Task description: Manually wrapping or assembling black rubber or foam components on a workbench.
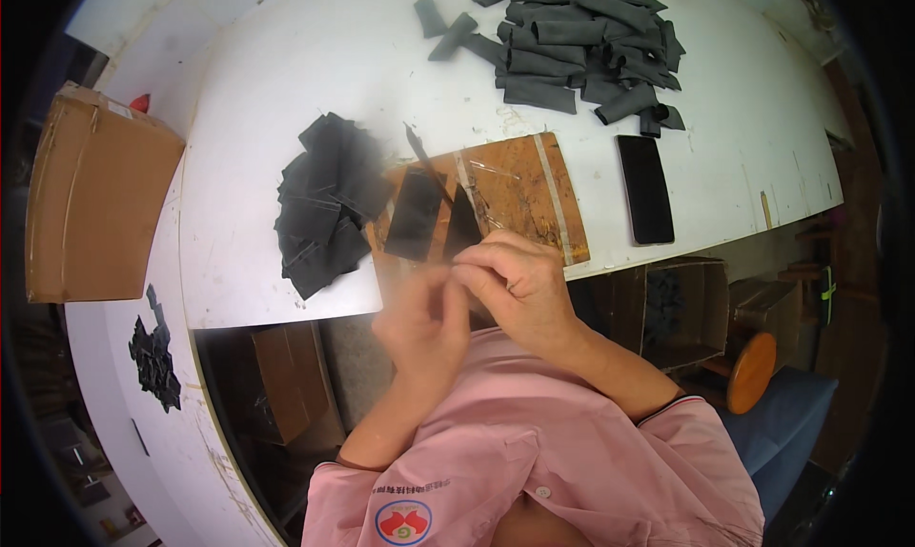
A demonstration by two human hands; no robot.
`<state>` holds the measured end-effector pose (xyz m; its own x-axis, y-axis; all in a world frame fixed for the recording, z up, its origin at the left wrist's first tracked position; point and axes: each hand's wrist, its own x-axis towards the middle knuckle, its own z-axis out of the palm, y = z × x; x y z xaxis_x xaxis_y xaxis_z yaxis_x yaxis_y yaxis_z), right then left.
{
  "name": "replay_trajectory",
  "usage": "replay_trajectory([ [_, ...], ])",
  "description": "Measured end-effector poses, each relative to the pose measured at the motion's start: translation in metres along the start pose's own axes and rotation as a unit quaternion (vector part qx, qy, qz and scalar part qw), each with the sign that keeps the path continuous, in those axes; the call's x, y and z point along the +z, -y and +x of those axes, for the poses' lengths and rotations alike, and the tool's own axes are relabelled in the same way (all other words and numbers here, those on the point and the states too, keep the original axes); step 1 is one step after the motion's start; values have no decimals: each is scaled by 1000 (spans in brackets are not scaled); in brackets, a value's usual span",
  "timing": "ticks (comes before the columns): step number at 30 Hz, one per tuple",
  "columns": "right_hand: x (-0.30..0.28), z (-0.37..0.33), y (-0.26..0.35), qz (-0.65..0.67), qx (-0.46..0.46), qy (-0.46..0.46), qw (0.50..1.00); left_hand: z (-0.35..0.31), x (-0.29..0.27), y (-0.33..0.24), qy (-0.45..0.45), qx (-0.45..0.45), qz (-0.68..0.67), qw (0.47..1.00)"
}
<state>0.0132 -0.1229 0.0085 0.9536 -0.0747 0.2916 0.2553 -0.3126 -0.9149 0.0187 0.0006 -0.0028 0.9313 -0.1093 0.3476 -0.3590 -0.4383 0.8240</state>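
Note:
My left hand (424,323) and my right hand (522,285) meet at the table's front edge, fingertips pinched close together. Both are closed, and whatever lies between the fingers is too small or hidden to make out. Just beyond them a brown board (524,190) with pale tape strips lies on the table. On it rest a flat black fabric piece (416,213) and a dark pointed piece (464,225), whose near end reaches my fingers. A thin dark strip (426,156) slants across the board's far edge. Left of the board is a heap of black fabric pieces (324,199).
Dark grey fabric tubes (581,47) are piled at the far side of the white table (248,90). A black phone (645,190) lies right of the board. A cardboard box (100,204) stands at left, near black scraps (154,361). A round wooden stool (751,374) is at lower right.

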Motion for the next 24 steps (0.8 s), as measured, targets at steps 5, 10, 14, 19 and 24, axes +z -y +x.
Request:
replay_trajectory([
  [5,14,-1,-18,-200,-145,-37,968,3,7,3,-73,-46,-24,996],
  [10,13,2,-29,-105,-76,-73,989,23,-11,4,3,-319,-446,837],
  [14,6,0,-30,275,149,61,948,24,-17,4,99,-336,-542,764],
  [19,17,0,-26,611,341,80,710,20,6,18,-27,-208,-219,953],
  [24,15,4,-36,394,256,114,875,13,11,23,-70,-142,-171,972],
])
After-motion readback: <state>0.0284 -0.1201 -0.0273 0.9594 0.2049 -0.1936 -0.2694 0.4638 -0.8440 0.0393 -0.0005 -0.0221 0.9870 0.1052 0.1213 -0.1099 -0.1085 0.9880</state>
